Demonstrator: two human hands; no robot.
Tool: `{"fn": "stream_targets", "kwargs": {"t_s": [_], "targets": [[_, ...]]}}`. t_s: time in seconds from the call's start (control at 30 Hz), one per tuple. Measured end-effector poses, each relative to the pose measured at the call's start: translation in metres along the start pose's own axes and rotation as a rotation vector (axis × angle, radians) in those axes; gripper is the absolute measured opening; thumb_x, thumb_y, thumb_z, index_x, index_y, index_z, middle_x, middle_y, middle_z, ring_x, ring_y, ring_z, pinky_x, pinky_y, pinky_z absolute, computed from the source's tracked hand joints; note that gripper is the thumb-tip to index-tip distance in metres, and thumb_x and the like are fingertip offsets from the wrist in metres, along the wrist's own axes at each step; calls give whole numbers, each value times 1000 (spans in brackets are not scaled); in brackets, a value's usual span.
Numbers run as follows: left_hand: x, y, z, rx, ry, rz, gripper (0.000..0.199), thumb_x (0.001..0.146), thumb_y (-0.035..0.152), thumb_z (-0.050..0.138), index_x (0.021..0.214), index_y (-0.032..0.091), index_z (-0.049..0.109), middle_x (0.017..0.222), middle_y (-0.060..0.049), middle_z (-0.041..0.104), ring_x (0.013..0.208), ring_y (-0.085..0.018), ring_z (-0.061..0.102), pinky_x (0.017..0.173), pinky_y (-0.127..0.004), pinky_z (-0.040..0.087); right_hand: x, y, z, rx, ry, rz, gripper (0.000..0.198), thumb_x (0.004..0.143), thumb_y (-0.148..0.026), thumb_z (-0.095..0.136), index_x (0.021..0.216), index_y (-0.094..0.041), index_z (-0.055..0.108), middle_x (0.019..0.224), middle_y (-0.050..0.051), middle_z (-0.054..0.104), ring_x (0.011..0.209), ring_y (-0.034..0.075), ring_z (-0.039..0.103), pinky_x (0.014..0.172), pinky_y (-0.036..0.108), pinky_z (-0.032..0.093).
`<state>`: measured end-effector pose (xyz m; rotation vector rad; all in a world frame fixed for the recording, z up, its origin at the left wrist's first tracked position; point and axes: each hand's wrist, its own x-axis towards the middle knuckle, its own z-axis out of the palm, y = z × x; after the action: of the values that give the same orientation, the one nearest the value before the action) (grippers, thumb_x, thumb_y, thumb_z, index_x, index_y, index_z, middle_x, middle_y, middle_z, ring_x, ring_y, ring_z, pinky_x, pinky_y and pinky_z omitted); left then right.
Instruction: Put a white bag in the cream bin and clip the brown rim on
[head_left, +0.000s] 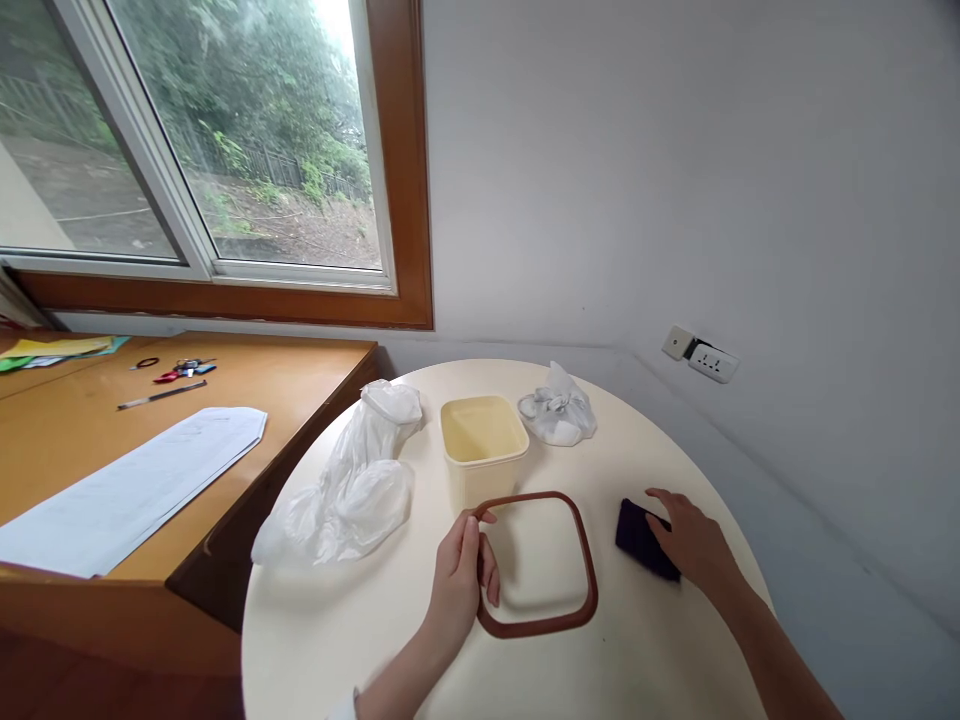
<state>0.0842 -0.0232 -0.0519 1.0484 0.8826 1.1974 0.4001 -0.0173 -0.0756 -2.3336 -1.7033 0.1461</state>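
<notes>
Left hand [459, 580] is closed around the near-left edge of a brown square lid frame [559, 620], fingers curled over the rim so that the frame is pinned flat on the round cream table [375, 640]. Right hand [694, 545] is laid palm down, fingers loosely spread, on a dark purple cloth [637, 535] just to the right of the frame; the cloth is pressed rather than gripped, as far as can be seen.

Directly behind the frame, touching or nearly touching its far edge, an open cream container [484, 445] is stood upright, apparently empty. A crumpled white plastic bag [352, 490] is spread to the left of the container, and a smaller knotted white bag [559, 415] is set to its right, further back.

Judged from this arrangement, the step in hand appears to be a wiping of the lid frame: the frame is steadied and the cloth is only just covered. The next move would call for the cloth to be properly gathered and brought across to the rim, while the frame is kept from sliding.

A wooden desk [285, 380] with papers [127, 490] and a pen [161, 395] is seen at the left beneath a window [225, 150].
</notes>
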Motion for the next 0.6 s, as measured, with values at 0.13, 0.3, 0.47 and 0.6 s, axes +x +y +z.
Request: {"fn": "stream_targets", "kwargs": {"t_s": [0.13,0.3,0.47,0.6], "targets": [[0,-1,1,19,9,-21,35,87,51,36,92,17,46,36,11,36,29,-9,37,34,-20,32,-12,-10,18,-107,130,-155,45,87,-34,24,120,-18,50,129,9,49,118,23,46,98,41,34],[1,-3,2,26,-2,-33,35,86,52,37,89,18,45,35,10,38,29,-10,37,34,-20,33,-28,-17,50,-85,-60,-173,57,89,-44,19,139,-18,26,146,4,25,134,21,20,108,43,19],[1,-5,0,66,-5,-11,34,87,51,34,86,18,45,33,10,39,30,-9,35,36,-19,30,-30,-23,48,41,-45,-147,59,88,-46,23,138,-16,29,146,6,25,134,23,19,110,47,9],[1,-6,0,116,5,-11,35,88,51,32,81,18,44,31,10,39,28,-8,32,36,-19,26,-37,-47,23,479,-50,-132,56,88,-48,23,128,-15,44,127,13,50,118,24,45,101,44,30]]}}
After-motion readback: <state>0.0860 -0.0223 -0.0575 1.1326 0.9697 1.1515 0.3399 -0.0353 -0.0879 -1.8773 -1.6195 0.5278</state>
